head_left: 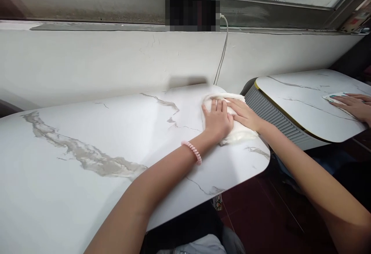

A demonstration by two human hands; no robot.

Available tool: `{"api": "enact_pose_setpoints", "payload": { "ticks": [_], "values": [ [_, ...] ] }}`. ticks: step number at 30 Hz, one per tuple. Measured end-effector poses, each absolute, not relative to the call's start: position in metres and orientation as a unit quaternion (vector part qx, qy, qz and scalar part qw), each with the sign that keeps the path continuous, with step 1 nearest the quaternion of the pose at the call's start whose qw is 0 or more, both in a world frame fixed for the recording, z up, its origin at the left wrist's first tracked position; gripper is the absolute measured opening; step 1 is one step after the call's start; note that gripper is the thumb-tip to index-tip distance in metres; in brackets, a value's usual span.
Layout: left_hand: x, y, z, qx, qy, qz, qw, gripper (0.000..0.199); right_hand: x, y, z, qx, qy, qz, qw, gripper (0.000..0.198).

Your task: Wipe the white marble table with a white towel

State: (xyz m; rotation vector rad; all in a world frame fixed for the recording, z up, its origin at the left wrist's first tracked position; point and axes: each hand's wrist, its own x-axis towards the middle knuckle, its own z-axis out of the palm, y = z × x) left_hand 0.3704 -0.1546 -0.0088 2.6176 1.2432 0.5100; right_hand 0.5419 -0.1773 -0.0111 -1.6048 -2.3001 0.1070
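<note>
A folded white cloth (pixel 240 130) lies on the white marble-patterned table (pixel 116 130), close to its rounded right end. Both my hands press down on it side by side. My left hand (pixel 217 120) is flat with fingers extended and a pink coiled band (pixel 191 152) round the wrist. Touching it on the right, my right hand (pixel 245 114) also lies flat on the cloth, its fingers stretched out to the left and partly behind the left hand.
Across a gap to the right stands a second marbled table (pixel 301 103) with a ribbed grey side (pixel 284 111). Another person's hands (pixel 352 105) rest on a white cloth there. A pale cable (pixel 222 55) hangs down the wall from a blurred-out dark object (pixel 193 11) on the window ledge.
</note>
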Motion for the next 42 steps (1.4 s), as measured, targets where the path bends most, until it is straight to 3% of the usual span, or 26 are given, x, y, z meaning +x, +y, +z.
{"api": "enact_pose_setpoints", "payload": {
  "ticks": [9,17,34,42],
  "values": [
    [0.329,-0.221,-0.013,0.912,0.349,0.196,0.093,0.055,0.506,-0.263,-0.010,-0.573,-0.800,0.032,0.177,0.053],
    [0.278,-0.225,-0.005,0.918,0.360,0.124,0.110,0.058,0.455,-0.262,-0.005,-0.546,-0.814,0.053,0.189,0.050],
    [0.245,-0.077,-0.011,0.870,0.454,0.160,0.106,0.056,0.418,-0.086,-0.023,-0.488,-0.833,0.034,0.260,0.052],
    [0.244,-0.020,-0.009,0.853,0.481,0.179,0.094,0.053,0.416,-0.011,-0.029,-0.514,-0.822,0.019,0.243,0.045]
  ]
}}
